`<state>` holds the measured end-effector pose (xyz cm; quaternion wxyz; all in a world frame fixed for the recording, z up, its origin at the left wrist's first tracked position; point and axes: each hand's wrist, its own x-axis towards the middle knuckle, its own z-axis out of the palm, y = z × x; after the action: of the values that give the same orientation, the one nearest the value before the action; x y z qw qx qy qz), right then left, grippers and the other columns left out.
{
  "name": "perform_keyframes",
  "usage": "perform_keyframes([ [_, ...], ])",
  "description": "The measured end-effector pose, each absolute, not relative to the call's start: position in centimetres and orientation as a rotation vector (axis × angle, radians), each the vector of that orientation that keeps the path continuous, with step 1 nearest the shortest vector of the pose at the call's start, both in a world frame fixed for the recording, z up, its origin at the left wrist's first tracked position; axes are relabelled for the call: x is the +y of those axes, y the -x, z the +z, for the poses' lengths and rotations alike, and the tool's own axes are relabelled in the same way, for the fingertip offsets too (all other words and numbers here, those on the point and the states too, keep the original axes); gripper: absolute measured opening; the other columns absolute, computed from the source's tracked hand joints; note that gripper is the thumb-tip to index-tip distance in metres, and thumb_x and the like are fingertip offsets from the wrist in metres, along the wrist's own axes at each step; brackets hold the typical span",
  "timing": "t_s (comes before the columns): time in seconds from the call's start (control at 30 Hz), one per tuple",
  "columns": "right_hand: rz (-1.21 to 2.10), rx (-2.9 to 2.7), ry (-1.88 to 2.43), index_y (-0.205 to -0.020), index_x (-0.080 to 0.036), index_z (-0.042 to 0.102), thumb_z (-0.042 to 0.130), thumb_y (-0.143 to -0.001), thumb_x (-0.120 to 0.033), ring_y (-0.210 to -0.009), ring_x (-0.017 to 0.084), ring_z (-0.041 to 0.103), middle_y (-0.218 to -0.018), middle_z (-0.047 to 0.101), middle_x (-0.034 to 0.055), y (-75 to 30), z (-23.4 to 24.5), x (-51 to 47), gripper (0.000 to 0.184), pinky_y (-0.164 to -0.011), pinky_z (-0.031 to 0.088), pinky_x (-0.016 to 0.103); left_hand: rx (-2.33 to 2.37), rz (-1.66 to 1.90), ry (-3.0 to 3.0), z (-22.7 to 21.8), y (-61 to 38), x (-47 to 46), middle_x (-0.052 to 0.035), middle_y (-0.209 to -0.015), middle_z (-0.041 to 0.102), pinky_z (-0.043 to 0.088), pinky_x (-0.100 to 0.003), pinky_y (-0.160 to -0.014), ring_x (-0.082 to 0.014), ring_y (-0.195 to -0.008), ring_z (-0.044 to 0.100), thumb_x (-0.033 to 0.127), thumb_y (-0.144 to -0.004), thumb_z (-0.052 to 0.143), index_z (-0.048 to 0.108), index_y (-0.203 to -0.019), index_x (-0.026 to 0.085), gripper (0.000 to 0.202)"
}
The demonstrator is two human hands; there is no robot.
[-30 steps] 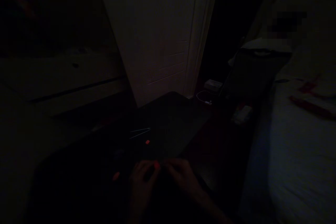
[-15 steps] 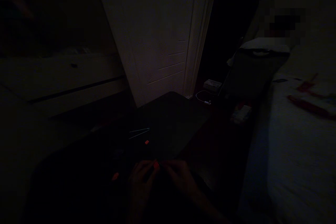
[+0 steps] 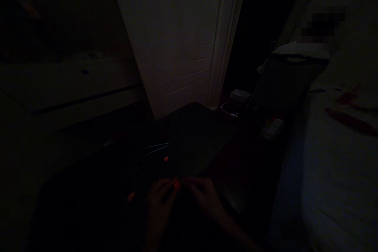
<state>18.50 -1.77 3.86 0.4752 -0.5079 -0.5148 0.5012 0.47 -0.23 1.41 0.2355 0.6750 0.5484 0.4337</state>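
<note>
The room is very dark. My left hand (image 3: 159, 201) and my right hand (image 3: 205, 197) meet fingertip to fingertip low in the middle, over a dark table (image 3: 191, 138). Both have their fingers curled in a pinch around a small orange-red piece (image 3: 176, 184) held between them. Two more small orange pieces lie on the table, one (image 3: 165, 159) just beyond my hands and one (image 3: 130, 196) left of my left hand. A pair of thin pale sticks (image 3: 158, 147) lies further back on the table.
A pale door (image 3: 177, 39) stands behind the table. On the floor by it lie a white cable (image 3: 229, 109) and a small box (image 3: 239, 95). A bed (image 3: 333, 157) with red marks on it fills the right side. Pale drawers (image 3: 73, 90) stand at left.
My hands stay pinched together and have shifted a little upward in the picture. The head camera wobbles slightly. Nothing else on the table has moved.
</note>
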Motion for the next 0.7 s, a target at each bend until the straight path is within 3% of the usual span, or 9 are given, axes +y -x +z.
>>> perform_keyframes([
  [0.27,1.089,-1.332,1.334,-0.106,-0.019,0.087,0.062,-0.098,-0.039,-0.103,0.032,0.079,-0.109,0.084,0.0117,-18.51,3.05,-1.57,0.034,-0.097,0.059,0.041,1.577,1.196,-1.830,1.06,-0.19,-0.40,-0.0062,-0.100,0.084,0.065,-0.046,-0.087,-0.0287,-0.093,0.079,0.068,-0.091,0.064,0.085,-0.098,0.029,0.045],
  [0.7,1.068,-1.437,1.303,-0.105,-0.019,0.087,0.056,-0.098,-0.027,-0.096,0.032,0.080,-0.105,0.085,0.0122,-18.05,3.30,-1.89,0.033,-0.088,0.060,0.040,1.577,1.349,-2.155,1.11,-0.44,-0.76,-0.0050,-0.093,0.083,0.066,-0.036,-0.077,-0.0243,-0.086,0.079,0.062,-0.098,0.060,0.084,-0.099,0.028,0.041],
])
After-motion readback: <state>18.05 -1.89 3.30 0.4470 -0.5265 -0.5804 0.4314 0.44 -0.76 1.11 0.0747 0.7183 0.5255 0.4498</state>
